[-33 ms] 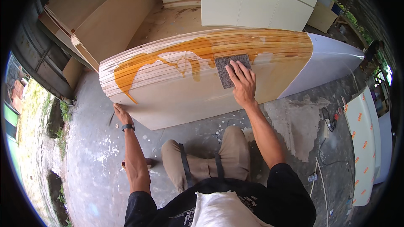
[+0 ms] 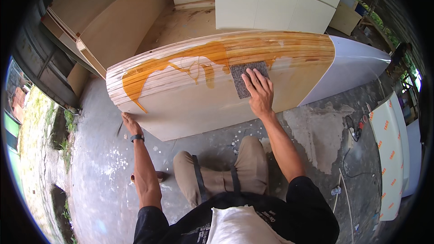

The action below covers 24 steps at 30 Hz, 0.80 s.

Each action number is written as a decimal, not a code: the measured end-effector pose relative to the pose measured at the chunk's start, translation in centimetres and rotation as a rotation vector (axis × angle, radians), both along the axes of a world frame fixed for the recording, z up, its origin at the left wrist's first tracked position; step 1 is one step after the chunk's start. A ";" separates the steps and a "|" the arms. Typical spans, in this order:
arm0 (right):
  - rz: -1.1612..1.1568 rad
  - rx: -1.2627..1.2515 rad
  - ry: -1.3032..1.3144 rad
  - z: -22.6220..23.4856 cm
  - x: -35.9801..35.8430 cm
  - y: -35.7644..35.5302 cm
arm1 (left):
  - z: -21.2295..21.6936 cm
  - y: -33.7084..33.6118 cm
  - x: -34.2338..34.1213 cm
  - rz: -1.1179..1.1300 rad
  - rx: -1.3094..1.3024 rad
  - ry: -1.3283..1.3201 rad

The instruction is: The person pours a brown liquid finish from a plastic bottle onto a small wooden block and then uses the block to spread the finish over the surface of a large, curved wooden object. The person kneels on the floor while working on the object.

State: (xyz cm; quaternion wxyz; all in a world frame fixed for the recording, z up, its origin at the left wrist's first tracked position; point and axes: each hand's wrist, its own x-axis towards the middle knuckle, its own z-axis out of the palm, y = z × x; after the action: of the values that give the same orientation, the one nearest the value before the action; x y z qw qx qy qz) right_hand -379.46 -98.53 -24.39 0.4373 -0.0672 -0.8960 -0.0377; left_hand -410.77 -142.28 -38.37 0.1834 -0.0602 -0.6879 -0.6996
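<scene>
Sanding step: right hand (image 2: 257, 92), fingers spread flat, presses grey sandpaper (image 2: 239, 80) on the resin-streaked wooden panel (image 2: 203, 95); left hand (image 2: 130, 124), open, steadies its lower edge; next stroke needs even pressure.

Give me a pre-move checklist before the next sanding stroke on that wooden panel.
1. Right hand flat on the grey sanding sheet: ok.
2. Sheet lying flat against the wooden panel: ok.
3. Left hand steadying the panel's lower edge: ok.
4. Orange stain dry where the sheet sits: cannot tell.
5. Panel resting firmly on the concrete floor: cannot tell.
</scene>
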 end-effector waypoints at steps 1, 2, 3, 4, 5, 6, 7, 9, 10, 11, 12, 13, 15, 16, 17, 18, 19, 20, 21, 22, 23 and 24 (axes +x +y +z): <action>-0.007 -0.004 0.006 -1.0 0.3 -0.1 | 0.1 0.2 0.0 -0.013 0.021 0.002; -0.014 -0.007 0.012 -2.0 0.7 -0.1 | 0.1 0.4 0.0 -0.011 0.011 0.002; -0.011 -0.016 0.012 -2.6 0.9 -0.1 | 0.1 0.3 -0.1 -0.007 -0.003 0.003; -0.010 -0.017 0.001 -3.2 1.2 0.0 | 0.2 0.1 -0.3 -0.004 -0.017 0.004; -0.009 -0.017 -0.010 -3.7 1.5 0.2 | 0.3 0.0 -0.5 0.000 -0.009 0.001; -0.012 -0.017 -0.032 -3.9 2.0 0.4 | 0.2 0.2 -0.4 -0.003 -0.021 0.000; -0.006 -0.019 -0.043 -4.0 2.5 0.7 | 0.2 0.3 -0.3 -0.006 -0.033 -0.001; -0.001 -0.007 0.007 -2.7 4.4 2.6 | 0.2 0.9 0.2 -0.032 -0.028 -0.016; 0.018 -0.011 0.042 -1.1 4.7 2.8 | 0.2 0.4 0.0 -0.022 -0.025 -0.007; 0.017 -0.050 0.117 0.7 4.8 3.3 | 0.2 -0.1 -0.2 -0.012 -0.023 0.002; -0.011 -0.072 0.134 2.9 4.9 4.2 | 0.1 -0.6 -0.4 -0.003 -0.024 0.005; -0.043 -0.095 0.147 4.6 4.9 5.7 | -0.1 -1.0 -0.7 0.015 -0.054 0.003; -0.086 -0.116 0.161 6.9 4.3 9.5 | -0.7 -1.4 -1.0 0.037 -0.110 -0.009; -0.091 -0.094 0.109 7.3 4.1 11.8 | -1.0 -1.2 -1.0 0.010 -0.097 -0.028; -0.103 -0.071 0.063 7.5 4.3 14.5 | -1.0 -0.2 -1.3 -0.024 -0.082 -0.042; -0.101 -0.049 0.016 7.5 4.4 16.0 | -1.0 0.0 -1.3 -0.044 -0.066 -0.055; -0.087 -0.067 -0.012 7.7 4.6 16.3 | -1.0 -0.6 -1.5 -0.042 -0.063 -0.034; -0.073 -0.085 -0.041 7.8 5.0 16.5 | -1.1 -0.9 -1.6 -0.040 -0.059 -0.013; -0.062 -0.100 -0.072 8.3 5.0 16.4 | -1.3 -1.0 -1.6 -0.040 -0.053 0.005; -0.052 -0.095 -0.059 8.8 4.6 16.4 | -1.3 -1.2 -1.7 -0.027 -0.064 0.009; -0.043 -0.091 -0.045 9.4 4.2 16.5 | -1.3 -1.4 -1.8 -0.014 -0.075 0.013; -0.044 -0.089 -0.036 9.8 4.3 16.6 | -1.4 -1.2 -1.8 -0.011 -0.087 0.012</action>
State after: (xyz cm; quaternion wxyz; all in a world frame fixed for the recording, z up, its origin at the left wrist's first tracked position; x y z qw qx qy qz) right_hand -375.16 -81.97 -14.61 0.4167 -0.1057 -0.9028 -0.0088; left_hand -412.54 -143.50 -39.80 0.1808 -0.0763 -0.7162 -0.6698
